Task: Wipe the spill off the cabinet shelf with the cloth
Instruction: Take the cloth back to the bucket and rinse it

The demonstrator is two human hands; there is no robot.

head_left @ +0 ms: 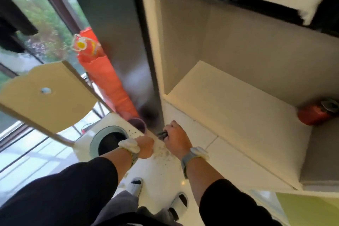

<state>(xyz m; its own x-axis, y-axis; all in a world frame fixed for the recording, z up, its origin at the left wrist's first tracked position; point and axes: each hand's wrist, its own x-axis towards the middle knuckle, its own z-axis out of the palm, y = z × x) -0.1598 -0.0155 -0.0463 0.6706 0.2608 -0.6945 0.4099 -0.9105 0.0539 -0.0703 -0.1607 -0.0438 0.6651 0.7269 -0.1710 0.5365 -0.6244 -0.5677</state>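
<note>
Cream cabinet shelving is filling the right of the view, with a bare lower shelf (229, 104) carrying only a red canister (314, 114) lying at its far right end. Below it, a white ledge (192, 134) is bearing a scatter of pale crumbs, the spill (163, 151), lying between the two hands. The right hand (175, 138) is curling its fingers (169, 130) around a dark bunched object, apparently the cloth (163, 135), and is holding it just beside the crumbs, probably so that it can be drawn across them. The left hand (145, 147) is sitting at the ledge's edge with its fingers hidden behind the knuckles, so whether they are apart or gripping something cannot be told; its position suggests it is cupping to catch the debris. A round bin (110, 139) is standing open directly beneath the left forearm, well placed to receive the sweepings. An orange bag (104, 79) is leaning against the dark cabinet side (117, 42), and a purple cup (138, 124) is standing close to the hands, slightly crowding the sweep. A wooden chair seat (44, 95) is occupying the left.
</note>
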